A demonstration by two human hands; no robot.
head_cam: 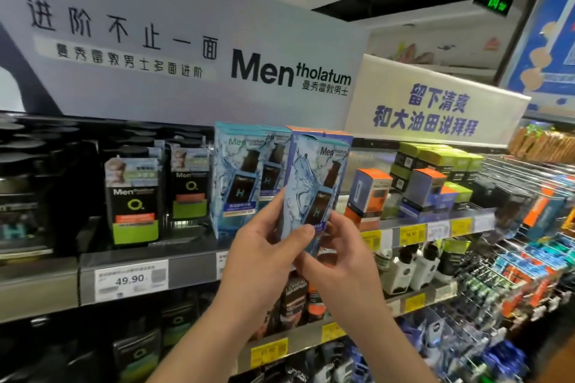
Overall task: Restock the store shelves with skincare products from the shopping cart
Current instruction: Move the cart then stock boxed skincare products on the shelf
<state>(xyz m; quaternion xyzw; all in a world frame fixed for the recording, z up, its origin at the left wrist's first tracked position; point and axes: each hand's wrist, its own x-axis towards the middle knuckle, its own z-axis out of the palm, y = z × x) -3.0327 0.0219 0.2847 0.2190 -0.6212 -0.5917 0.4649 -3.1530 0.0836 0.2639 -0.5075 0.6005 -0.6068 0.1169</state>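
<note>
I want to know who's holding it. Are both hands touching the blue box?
Touching. The head view shows the left hand and right hand both pinching the bottom of the blue box.

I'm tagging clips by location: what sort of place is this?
A shop's men's skincare aisle: a Mentholatum sign, a 49.90 price tag on the shelf edge, and boxed products in rows.

Mentholatum banner (193,50) above shelving; green exit sign (494,3) at ceiling; yellow price tags (412,235) along edge.
</note>
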